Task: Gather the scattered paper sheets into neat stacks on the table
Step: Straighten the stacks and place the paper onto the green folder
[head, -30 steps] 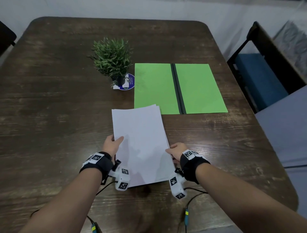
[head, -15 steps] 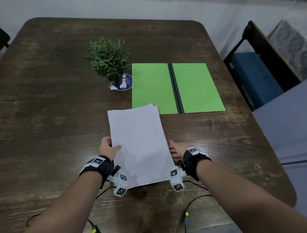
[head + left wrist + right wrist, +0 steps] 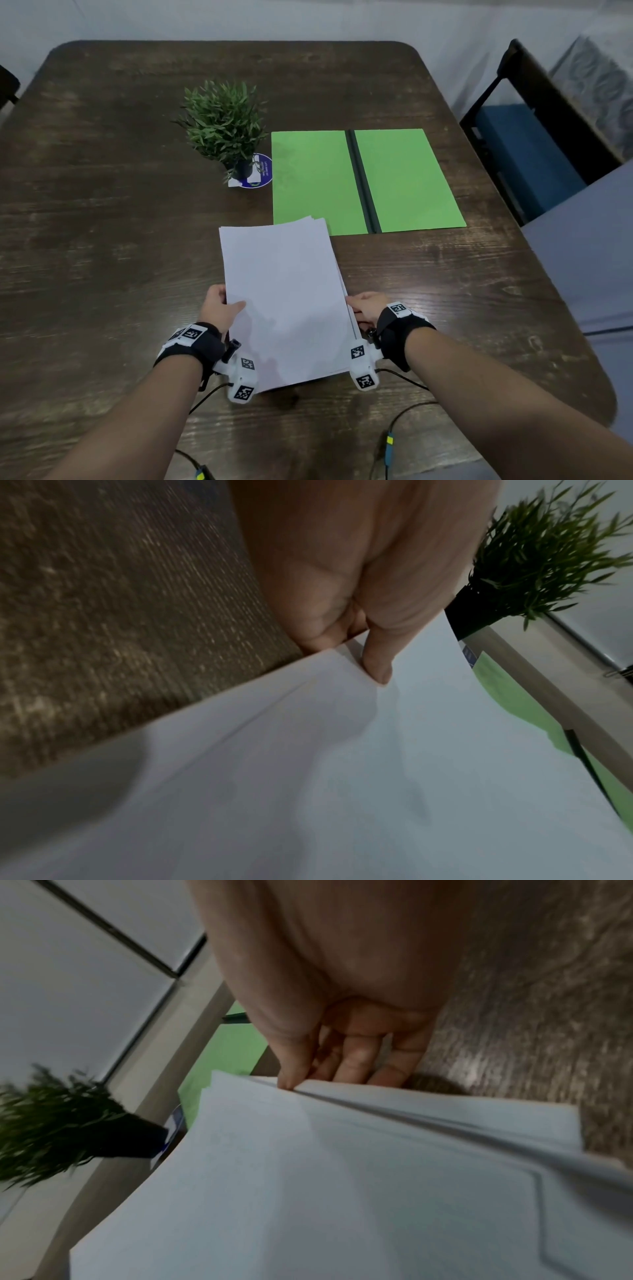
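A stack of white paper sheets (image 3: 284, 301) lies near the front middle of the dark wooden table (image 3: 102, 240), slightly fanned at its far edge. My left hand (image 3: 219, 310) grips the stack's left edge, thumb on top of the sheets (image 3: 342, 764) and fingers underneath. My right hand (image 3: 364, 308) holds the right edge, the thumb pressing the top sheet and the fingers under the sheets (image 3: 342, 1177). The right edge of the stack is lifted a little off the table and shows several loosely aligned layers.
An open green folder (image 3: 366, 181) with a black spine lies just beyond the stack. A small potted plant (image 3: 226, 123) stands on a blue coaster (image 3: 262, 171) to the folder's left. A chair with a blue seat (image 3: 524, 147) stands at the table's right side.
Both hands have slid slightly toward me along the stack's edges. The stack has shifted a little nearer and its sheets sit more closely together.
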Available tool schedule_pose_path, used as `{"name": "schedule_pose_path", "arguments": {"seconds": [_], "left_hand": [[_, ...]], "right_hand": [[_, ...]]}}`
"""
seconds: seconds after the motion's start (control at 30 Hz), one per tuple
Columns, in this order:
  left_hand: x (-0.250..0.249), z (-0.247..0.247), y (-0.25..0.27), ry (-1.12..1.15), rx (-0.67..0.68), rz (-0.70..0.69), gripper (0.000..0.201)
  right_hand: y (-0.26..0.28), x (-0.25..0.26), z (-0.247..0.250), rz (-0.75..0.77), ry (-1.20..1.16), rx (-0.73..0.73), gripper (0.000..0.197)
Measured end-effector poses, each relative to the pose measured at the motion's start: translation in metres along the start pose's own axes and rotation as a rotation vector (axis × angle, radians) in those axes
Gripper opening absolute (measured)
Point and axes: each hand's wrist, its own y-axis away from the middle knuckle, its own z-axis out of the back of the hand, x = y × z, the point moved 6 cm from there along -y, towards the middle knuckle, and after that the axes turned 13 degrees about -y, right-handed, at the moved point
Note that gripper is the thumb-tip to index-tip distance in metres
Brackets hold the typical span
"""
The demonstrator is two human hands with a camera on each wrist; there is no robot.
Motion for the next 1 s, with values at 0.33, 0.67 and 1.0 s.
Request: {"name": "schedule_pose_path", "arguments": {"seconds": [0.33, 0.67, 1.0], "left_hand": [[-0.001, -0.001, -0.003, 0.003, -0.005, 0.03, 0.034], [-0.004, 0.0, -0.001, -0.055, -0.002, 0.064, 0.036], [0.008, -0.001, -0.015, -0.057, 0.073, 0.099, 0.034]], "right_hand": [[0.021, 0.077, 0.031, 0.329, 0.324, -0.302, 0.018], [0.027, 0.096, 0.018, 0.191, 0.781, -0.139, 0.043], [0.093, 0.285, 0.013, 0.653, 0.789, -0.325, 0.027]]}}
